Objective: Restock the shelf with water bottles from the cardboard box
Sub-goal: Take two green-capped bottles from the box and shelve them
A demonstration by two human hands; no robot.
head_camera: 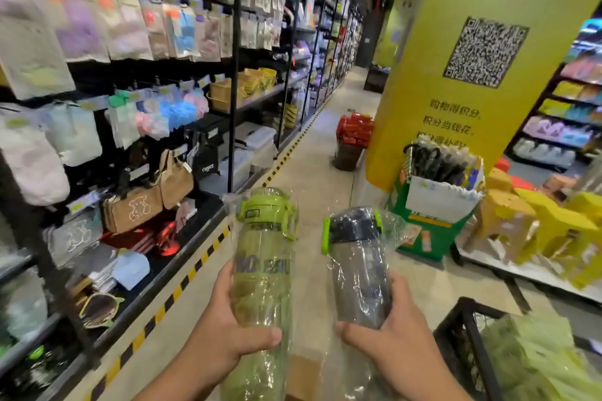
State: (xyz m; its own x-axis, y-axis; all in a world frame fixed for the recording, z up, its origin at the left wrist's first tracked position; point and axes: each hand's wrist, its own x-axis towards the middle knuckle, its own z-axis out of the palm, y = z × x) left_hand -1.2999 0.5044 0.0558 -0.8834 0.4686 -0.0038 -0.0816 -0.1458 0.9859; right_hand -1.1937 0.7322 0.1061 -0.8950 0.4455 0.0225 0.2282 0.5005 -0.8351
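Left grip (228, 329): closed round the lower body of the green bottle (260, 257), with the thumb laid across the front; the bottle is held nearly upright.
Right grip (394, 332): closed round the lower half of the grey bottle (358, 270), which is tilted slightly to the left.
Bottles' place: both are held in the air over the aisle floor (325, 156), just above the cardboard box (303, 374), of which only a corner is seen between the wrists. The shelf (235, 91) stands to the left, well apart from them.
Slip risk: each bottle is sheathed in a loose plastic sleeve (394, 225); the film could slide over the hard body inside it, so a bottle may be dropped if the hold is not kept firm.
Low hold: both are gripped near the base, so the heavy lids could tip them outward during a reach.
Crowded shelf: hanging packets and bags are packed close; goods could be knocked off if a bottle is swung in carelessly.
Destination: no bottle row can be made out, so misplacement is possible.
Footing: the box and the black crate (469, 329) lie close underfoot and could be tripped over.
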